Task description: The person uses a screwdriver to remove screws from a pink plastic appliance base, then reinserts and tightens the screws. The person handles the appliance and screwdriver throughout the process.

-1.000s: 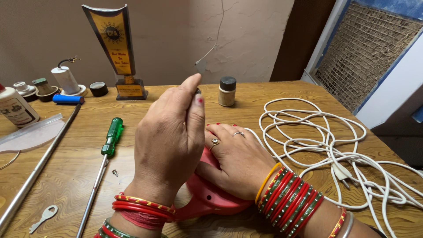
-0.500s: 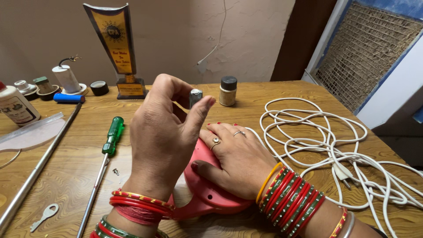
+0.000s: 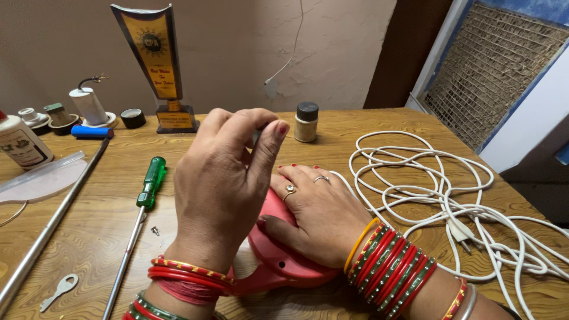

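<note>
now the right hand [image 3: 323,216] presses flat on the pink case [image 3: 278,255]; the left hand [image 3: 222,178] pinches a small part, hard to see; next, line it up gently.

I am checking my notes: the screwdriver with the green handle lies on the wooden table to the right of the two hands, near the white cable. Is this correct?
Not quite. In the head view, the green-handled screwdriver lies on the wooden table to the left of the hands, away from the white cable.
</note>
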